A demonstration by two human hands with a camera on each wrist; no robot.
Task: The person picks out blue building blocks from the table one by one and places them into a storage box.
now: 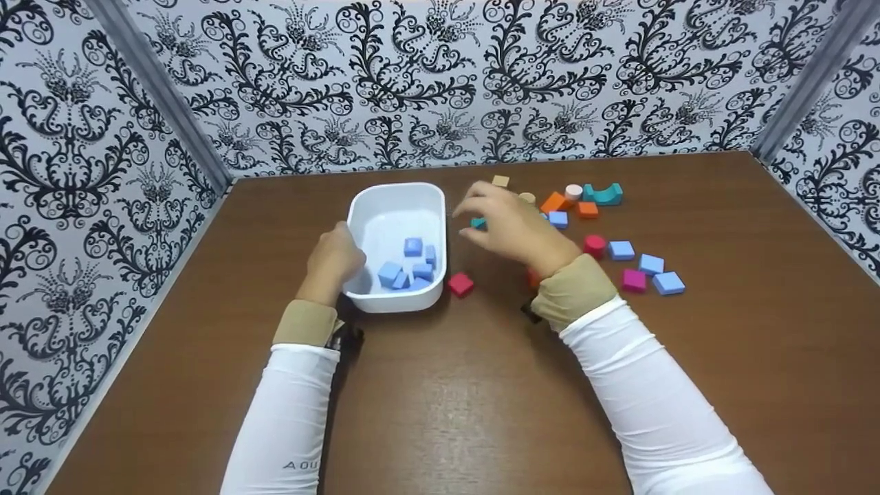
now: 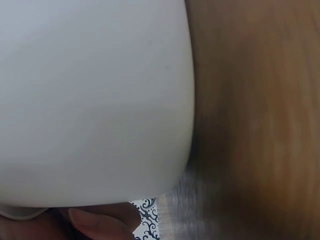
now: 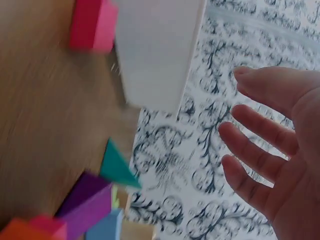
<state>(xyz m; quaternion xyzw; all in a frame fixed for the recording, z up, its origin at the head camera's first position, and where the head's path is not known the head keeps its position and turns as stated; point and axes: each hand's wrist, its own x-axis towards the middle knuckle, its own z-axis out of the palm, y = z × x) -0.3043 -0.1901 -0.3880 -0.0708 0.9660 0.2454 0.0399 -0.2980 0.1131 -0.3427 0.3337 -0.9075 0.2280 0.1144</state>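
Note:
A white plastic bin (image 1: 399,304) stands left of the table's middle, with several blue blocks (image 1: 390,273) gathered at its near end. My left hand (image 1: 335,260) grips the bin's left rim; in the left wrist view the bin's outer wall (image 2: 95,100) fills much of the picture, a fingertip (image 2: 92,220) showing at its rim. Just right of the bin, my right hand (image 1: 507,223) hovers with spread, slightly bent fingers and nothing in its grasp. A red block (image 1: 461,284) lies beside the bin's near right corner. Part of a teal triangle (image 3: 117,167) shows beyond the right hand.
Right of the right hand lie loose blocks: a teal arch (image 1: 603,194), an orange block (image 1: 588,210), a red cylinder (image 1: 595,245), a magenta block (image 1: 634,280) and several blue ones (image 1: 668,282). Patterned panels (image 1: 412,82) wall the wooden table (image 1: 426,405) behind and at the sides.

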